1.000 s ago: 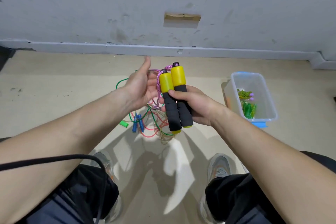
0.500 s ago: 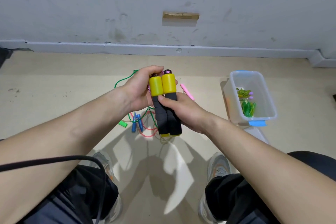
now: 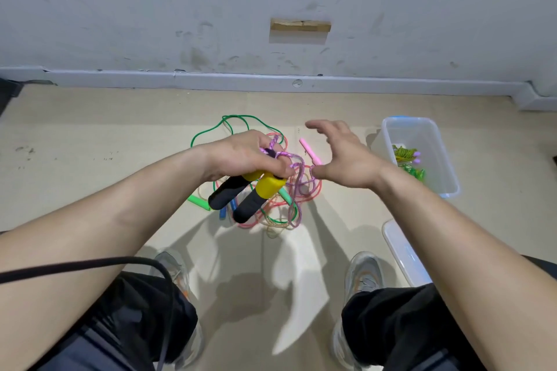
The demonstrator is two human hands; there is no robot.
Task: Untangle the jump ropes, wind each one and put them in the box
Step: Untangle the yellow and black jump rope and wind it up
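Head view. Left hand, left of the clear plastic box, fingers curled tight round the yellow ends of two jump-rope handles. The handles are round, with black foam grips and smooth yellow plastic collars, and they slant down toward the person. A purple-and-white braided rope loops over the knuckles and drops into the tangle.

Right hand is between the left hand and the box, fingers spread and slightly bent, thumb out, holding nothing. It is not touching the rope.

A tangle of thin ropes lies on the floor left of the box, under both hands: glossy green, pink-red and clear cords. A pink handle, a light green handle and a blue handle stick out of it.

The box is a rounded rectangle with translucent walls and an open top. A wound green rope lies inside, with room left around it. A white lid lies flat on the near side of the box, partly hidden by the right forearm.

The floor is matte beige and scuffed, with bare open stretches far left of the box. The grey wall behind the box is stained, with a grey baseboard. Grey sneakers and dark trousers are near the person. A black cable crosses the left forearm.
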